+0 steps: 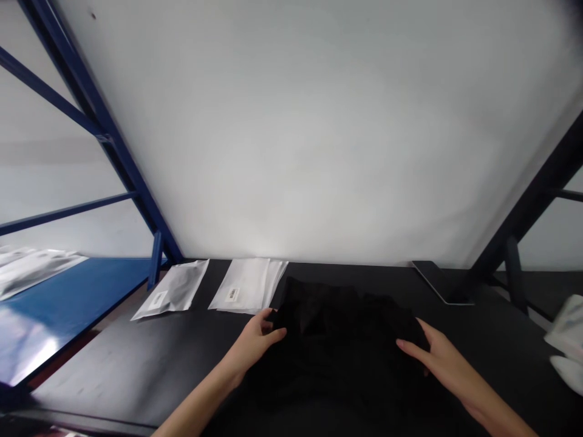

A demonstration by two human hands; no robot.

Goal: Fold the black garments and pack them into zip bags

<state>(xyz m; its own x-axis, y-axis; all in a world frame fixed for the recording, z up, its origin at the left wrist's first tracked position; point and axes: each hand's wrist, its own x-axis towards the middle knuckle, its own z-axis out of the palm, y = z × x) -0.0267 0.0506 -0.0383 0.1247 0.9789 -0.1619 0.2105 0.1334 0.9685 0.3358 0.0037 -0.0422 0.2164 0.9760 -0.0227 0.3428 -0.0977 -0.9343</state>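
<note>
One soft black fabric garment [337, 340] lies on the black desk [113, 370], left hand [255, 343] curled at its edge (grip unclear), right hand [432, 355] spread open, steadying it.

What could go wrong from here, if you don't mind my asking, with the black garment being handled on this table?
The crumpled black fabric garment lies almost against the stack of white plastic packets, so the left hand could perhaps nudge them out of place. Against the black tabletop, the garment's edges are hard to see, so a crease or uneven fold might pass unnoticed.
</note>
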